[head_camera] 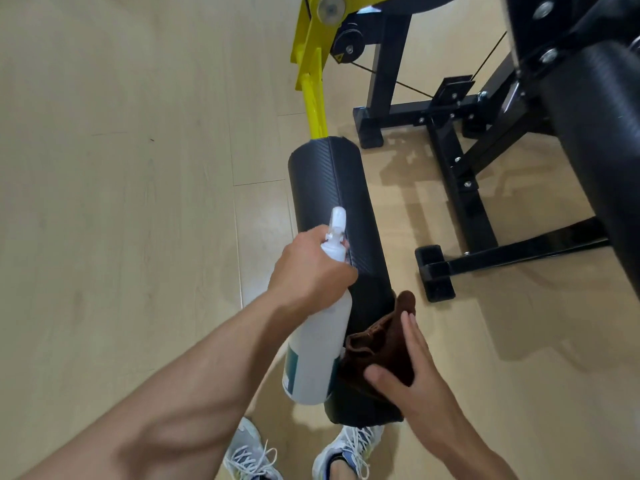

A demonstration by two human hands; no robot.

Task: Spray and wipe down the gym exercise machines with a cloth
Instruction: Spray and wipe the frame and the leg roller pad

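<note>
A long black roller pad (332, 199) on a yellow lever arm (311, 81) runs from the middle of the view down toward my feet. My left hand (311, 271) grips the neck of a white spray bottle (318, 348), whose nozzle points up along the pad. A brown cloth (377, 341) lies on the pad's near end. My right hand (415, 372) presses the cloth against the pad with straight fingers and the thumb spread.
The machine's black steel frame (460, 188) and its feet stand on the pale wood floor (121, 168) to the right. A second black pad (602, 161) fills the right edge. My sneakers (346, 452) are at the bottom.
</note>
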